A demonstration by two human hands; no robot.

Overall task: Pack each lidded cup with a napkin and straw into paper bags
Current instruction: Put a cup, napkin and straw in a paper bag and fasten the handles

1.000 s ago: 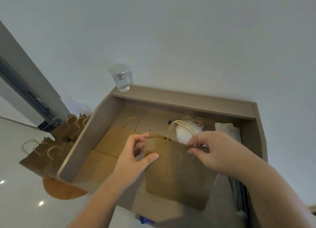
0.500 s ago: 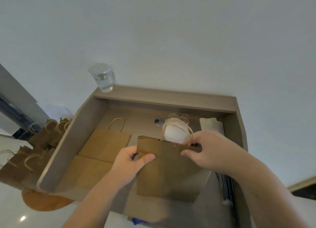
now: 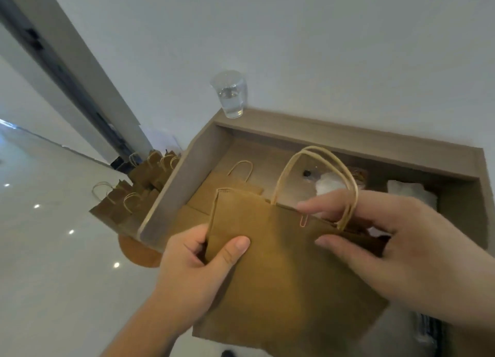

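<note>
Head view: paper bag (image 3: 281, 276) partly covers flat bags (image 3: 214, 193); water glass (image 3: 230, 94) on ledge (image 3: 348, 134).

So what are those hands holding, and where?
A brown paper bag. The left hand pinches its left edge, thumb on the front; the right hand pinches its top edge beside the handles.

A cup (image 3: 230, 95) stands at the worktop's (image 3: 348, 139) back-left corner. Flat bags (image 3: 214, 193) lie by its left edge, napkins (image 3: 409, 193) by its right. More bags (image 3: 128, 196) stand left, on the floor (image 3: 53, 249).
</note>
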